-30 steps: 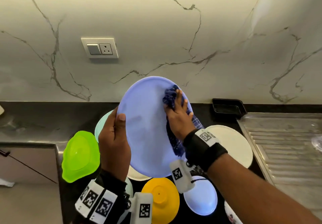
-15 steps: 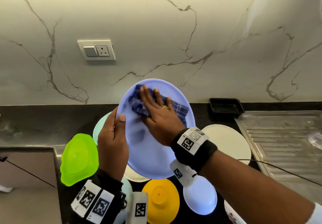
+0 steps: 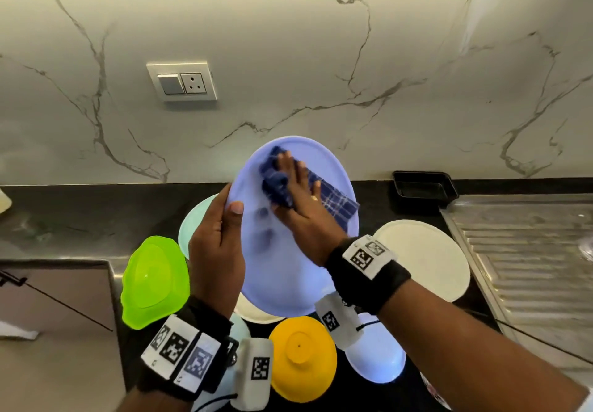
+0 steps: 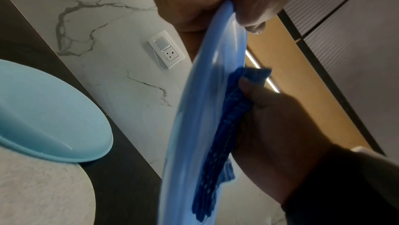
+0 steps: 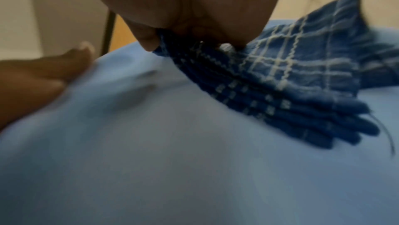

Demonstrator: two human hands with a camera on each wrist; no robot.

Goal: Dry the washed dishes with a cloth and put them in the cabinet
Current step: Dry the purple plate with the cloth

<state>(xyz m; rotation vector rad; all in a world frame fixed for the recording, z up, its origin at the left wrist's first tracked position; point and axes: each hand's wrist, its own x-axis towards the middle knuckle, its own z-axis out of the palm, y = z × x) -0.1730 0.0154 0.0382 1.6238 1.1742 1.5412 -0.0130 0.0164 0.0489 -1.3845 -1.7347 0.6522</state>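
The left hand (image 3: pixel 215 251) grips the left rim of the blue plate (image 3: pixel 282 270), thumb on its face. The plate is held above the counter, tilted up, face toward the person. The right hand (image 3: pixel 301 209) presses the checked cloth (image 3: pixel 337 201) flat on the plate's upper part; the cloth's long side runs down to the right.

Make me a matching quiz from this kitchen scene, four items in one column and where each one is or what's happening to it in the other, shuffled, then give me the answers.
Items
1. lavender plate
2. checked blue cloth
3. yellow bowl
4. black tray

Descriptions
A. upside down on the counter, nearest the person
B. against the marble wall, beside the steel drainboard
C. held tilted at its rim by the left hand
D. pressed flat under the right hand

Pairs: 1-C, 2-D, 3-A, 4-B
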